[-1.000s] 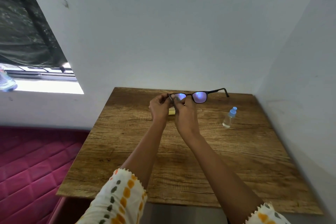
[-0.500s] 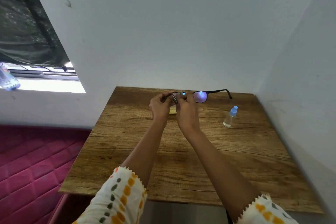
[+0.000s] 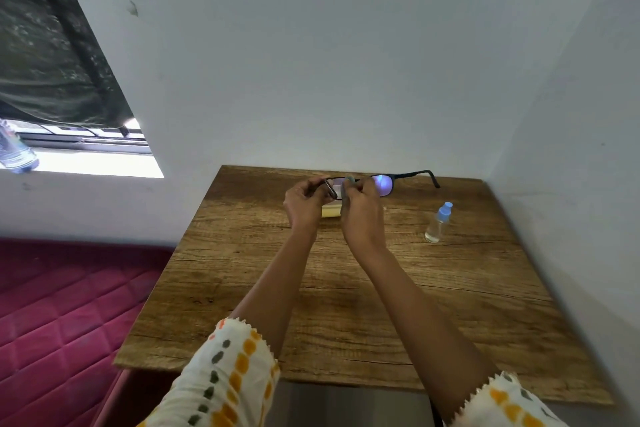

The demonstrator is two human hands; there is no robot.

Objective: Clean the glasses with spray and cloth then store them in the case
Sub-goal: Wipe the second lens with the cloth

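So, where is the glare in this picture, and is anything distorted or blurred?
Head view: the window sill is blown out to white; the uncovered lens of the glasses shows a violet-blue reflection; the wide angle slants the walls and splays the edges of the table; nothing looks motion-blurred, and shadows on the wood are faint.

Overall light: bright, even daylight, soft on the pale walls.
Source: window at the left edge of the frame, its lower strip blown out to pure white.
Shadows: faint and soft-edged on the counter.
Glare: violet-blue reflection on 1 lens of the glasses.
Distortion: wide-angle stretch; wall and counter edges splay toward the corners.
Focus: sharp mid-frame, sleeves at the bottom slightly soft.
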